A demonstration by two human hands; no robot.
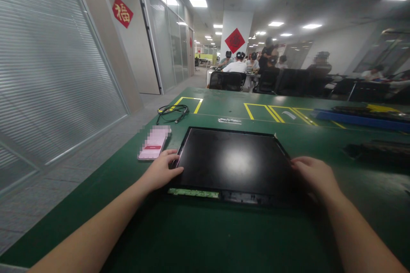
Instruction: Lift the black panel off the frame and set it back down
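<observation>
While both hands rest at its near corners, the panel lies flat on the green worktop, its dark glossy face up and catching a ceiling light. Along its near edge runs a thin green circuit strip. The left hand sits at the near left corner, fingers laid loosely over the edge, slightly spread and not clamped. The right hand presses the right edge near the front corner, its fingers close together and curled onto the frame. Just left of the panel, beside the left hand, lies a phone with a pink screen. Farther back a coiled black cable lies by yellow floor-style markings taped on the worktop. A blue tray stretches along the far right. Seated people work at desks well beyond.
</observation>
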